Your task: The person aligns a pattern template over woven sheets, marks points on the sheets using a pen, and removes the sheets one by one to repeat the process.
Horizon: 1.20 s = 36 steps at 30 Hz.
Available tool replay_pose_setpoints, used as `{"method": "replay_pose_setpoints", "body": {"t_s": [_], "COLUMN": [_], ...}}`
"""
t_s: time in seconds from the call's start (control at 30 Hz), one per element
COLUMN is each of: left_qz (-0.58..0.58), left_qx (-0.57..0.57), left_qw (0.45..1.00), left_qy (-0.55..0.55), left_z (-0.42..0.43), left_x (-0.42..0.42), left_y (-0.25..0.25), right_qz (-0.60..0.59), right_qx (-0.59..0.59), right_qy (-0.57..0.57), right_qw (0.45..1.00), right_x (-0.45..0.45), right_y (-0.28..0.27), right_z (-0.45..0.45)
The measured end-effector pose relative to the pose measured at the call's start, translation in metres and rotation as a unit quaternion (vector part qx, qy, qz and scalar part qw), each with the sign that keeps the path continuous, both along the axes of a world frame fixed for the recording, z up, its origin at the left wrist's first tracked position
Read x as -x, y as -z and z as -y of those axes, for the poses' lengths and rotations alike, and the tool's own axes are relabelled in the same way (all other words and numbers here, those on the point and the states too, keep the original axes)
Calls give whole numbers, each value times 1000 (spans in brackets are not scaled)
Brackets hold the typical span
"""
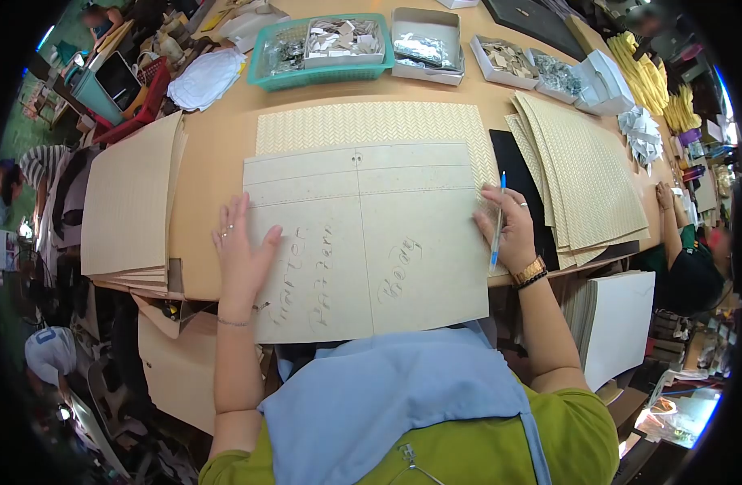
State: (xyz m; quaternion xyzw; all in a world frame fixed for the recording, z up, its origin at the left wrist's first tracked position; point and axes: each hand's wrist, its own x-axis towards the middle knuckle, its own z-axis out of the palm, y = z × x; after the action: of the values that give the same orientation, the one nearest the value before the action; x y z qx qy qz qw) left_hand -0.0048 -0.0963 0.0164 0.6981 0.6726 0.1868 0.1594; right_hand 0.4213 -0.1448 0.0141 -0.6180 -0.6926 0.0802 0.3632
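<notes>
A large pale board (411, 218) with handwriting and ruled lines lies in front of me, overlapping a woven cream sheet (306, 125) beneath it. My left hand (248, 246) rests with spread fingers on the board's left edge, holding nothing. At the right edge, my right hand (512, 226) has a blue-and-white pen (497, 230) between its fingers, tip end pointing unclear. Two small holes show near the board's top middle. The near edge of the board reaches the blue cloth (403, 380) over my lap.
Stacked woven sheets (585, 174) lie at right over a black sheet (520, 170); plain sheets (132, 202) are stacked at left. A teal basket (318, 79) and white boxes (427, 74) line the back. Another person's hand (664, 195) rests at the far right edge.
</notes>
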Motion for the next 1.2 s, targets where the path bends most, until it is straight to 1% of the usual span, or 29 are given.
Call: {"method": "replay_pose_setpoints", "body": {"t_s": [0.07, 0.13, 0.17, 0.2, 0.23, 0.33, 0.37, 0.47, 0.5, 0.57, 0.63, 0.73, 0.77, 0.8, 0.83, 0.87, 0.9, 0.97, 1.03, 1.1, 1.17, 1.2], "left_qz": [46, 81, 221, 357, 486, 586, 583, 565, 555, 550, 562, 537, 418, 290, 158, 61, -36, 27, 92, 49, 68, 53], "left_qx": [-4, -23, -34, -44, -53, 134, 113, 34, 1, -55, -119, -147, -202, -253, -299, -339, -373, -271, -168, -172, -118, -114], "left_qw": [999, 995, 974, 933, 872, 798, 802, 815, 820, 826, 808, 787, 837, 870, 884, 901, 904, 954, 981, 978, 976, 975], "left_qy": [23, 49, 31, 13, -4, -38, -60, -120, -137, -112, -130, -264, -290, -310, -323, -265, -204, -124, -22, 104, 171, 183], "left_z": [0, -1, -2, -6, -8, -7, -7, -9, -10, -12, -13, -7, -7, -10, -12, -15, -16, -22, -36, -53, -76, -88], "left_x": [3, 3, 4, 3, 3, 17, 22, 48, 67, 115, 159, 205, 206, 207, 202, 194, 166, 82, 33, -10, -44, -59], "left_y": [0, 0, 3, 7, 8, -12, -12, -16, -25, -40, -48, -60, -55, -44, -41, -34, -33, -49, -38, -31, -24, -23], "right_qz": [53, 59, 62, 64, 67, 53, 46, -51, -51, -52, -46, -46, -47, -45, -43, -40, -31, -9, 8, 25, 44, 37], "right_qx": [24, 29, 31, 33, 34, 37, 36, 16, 17, 21, 32, 23, 17, 16, 15, 14, 19, 32, 26, 24, 25, 18], "right_qy": [-20, -21, -21, -20, -19, -21, -25, -7, 1, 18, 19, 26, 31, 35, 38, 42, 46, 49, 51, 54, 61, 65], "right_qw": [998, 998, 997, 997, 997, 998, 998, 999, 999, 998, 998, 998, 998, 998, 998, 998, 998, 998, 998, 998, 997, 997], "right_x": [1, 3, 3, 3, 3, 1, 1, -1, -2, -3, -3, -2, -2, -2, -3, -4, -4, -6, -11, -13, -15, -15], "right_y": [-1, -4, -4, -4, -2, -3, -4, 1, 0, 0, -1, -1, -1, 1, 3, 3, 3, 0, 3, 6, 8, 9], "right_z": [1, 0, 0, 0, 0, 0, -1, -1, 0, 0, 1, 0, -1, -1, -2, -4, -6, -14, -25, -32, -36, -38]}}
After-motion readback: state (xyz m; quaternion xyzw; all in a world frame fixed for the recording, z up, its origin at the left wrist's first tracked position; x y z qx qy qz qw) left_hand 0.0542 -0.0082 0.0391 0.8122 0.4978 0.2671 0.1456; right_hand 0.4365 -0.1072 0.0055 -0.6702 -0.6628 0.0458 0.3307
